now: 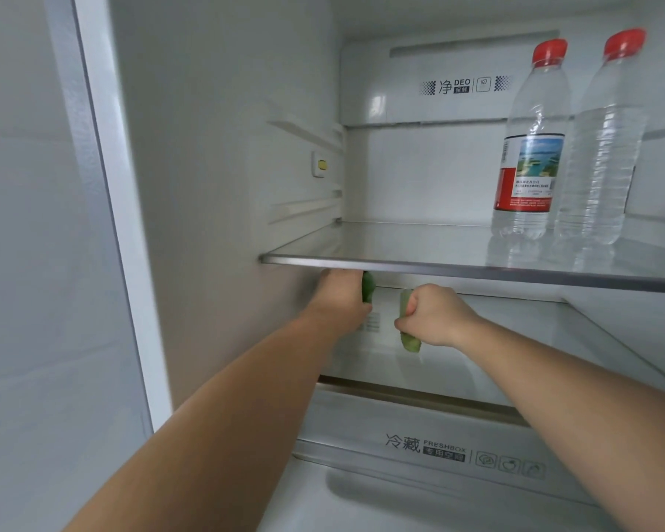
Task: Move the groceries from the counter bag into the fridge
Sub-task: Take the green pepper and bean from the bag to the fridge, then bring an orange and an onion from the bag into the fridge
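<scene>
Both arms reach under the fridge's glass shelf (pixel 438 267), the left hand (pixel 342 297) and right hand (pixel 438 316) each gripping 1 green vegetable, apparently about to set them down and let go.

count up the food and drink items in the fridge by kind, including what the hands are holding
water bottles with red caps: 2, one labelled and one without a visible label, both upright on the upper glass shelf
green vegetables: 2, one in the left hand at, one in the right hand at
total: 4
</scene>
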`<move>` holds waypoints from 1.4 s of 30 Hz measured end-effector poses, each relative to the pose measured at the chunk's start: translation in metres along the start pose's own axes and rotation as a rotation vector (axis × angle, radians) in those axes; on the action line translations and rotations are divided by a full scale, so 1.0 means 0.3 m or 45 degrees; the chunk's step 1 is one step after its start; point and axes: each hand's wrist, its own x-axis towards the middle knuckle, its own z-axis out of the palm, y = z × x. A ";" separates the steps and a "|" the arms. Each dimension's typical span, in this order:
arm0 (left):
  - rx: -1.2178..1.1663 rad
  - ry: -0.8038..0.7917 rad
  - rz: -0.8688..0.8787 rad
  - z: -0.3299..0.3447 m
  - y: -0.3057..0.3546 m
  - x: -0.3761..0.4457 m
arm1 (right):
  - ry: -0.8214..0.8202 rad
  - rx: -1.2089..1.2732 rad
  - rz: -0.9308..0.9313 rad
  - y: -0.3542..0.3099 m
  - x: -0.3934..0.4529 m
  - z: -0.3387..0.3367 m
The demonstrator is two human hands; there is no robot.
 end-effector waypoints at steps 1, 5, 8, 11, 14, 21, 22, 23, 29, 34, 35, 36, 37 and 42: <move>0.015 -0.003 -0.007 0.004 -0.005 -0.001 | 0.006 -0.008 -0.004 0.000 0.000 0.007; 0.128 -0.030 -0.009 0.008 -0.008 -0.009 | 0.041 -0.021 -0.032 0.004 -0.016 0.013; 0.250 -0.052 0.010 -0.005 0.007 -0.030 | 0.059 -0.067 -0.058 -0.001 -0.046 0.006; 0.316 -0.042 0.036 -0.021 0.029 -0.067 | 0.067 -0.115 -0.081 -0.004 -0.075 -0.007; 0.359 -0.034 0.078 -0.030 0.043 -0.124 | 0.104 -0.173 -0.113 -0.005 -0.112 -0.023; 0.399 -0.136 0.234 -0.111 0.070 -0.289 | 0.219 -0.173 -0.087 -0.005 -0.298 -0.063; 0.377 -0.133 0.269 -0.129 0.074 -0.316 | 0.239 -0.183 -0.078 -0.009 -0.338 -0.073; 0.343 -0.124 0.304 -0.147 0.076 -0.345 | 0.261 -0.194 -0.066 -0.012 -0.381 -0.083; 0.162 -0.161 0.498 -0.199 0.034 -0.578 | 0.346 -0.270 0.075 -0.052 -0.693 -0.102; 0.102 -0.287 0.557 -0.191 0.012 -0.746 | 0.300 -0.293 0.166 -0.092 -0.965 -0.088; 0.107 -0.310 0.582 -0.190 0.020 -0.778 | 0.304 -0.298 0.187 -0.097 -1.023 -0.087; 0.112 -0.328 0.611 -0.188 0.028 -0.808 | 0.304 -0.306 0.215 -0.102 -1.081 -0.088; 0.109 -0.346 0.634 -0.187 0.040 -0.834 | 0.306 -0.315 0.244 -0.104 -1.138 -0.092; 0.038 -0.421 0.739 -0.192 0.146 -0.978 | 0.325 -0.361 0.400 -0.096 -1.417 -0.139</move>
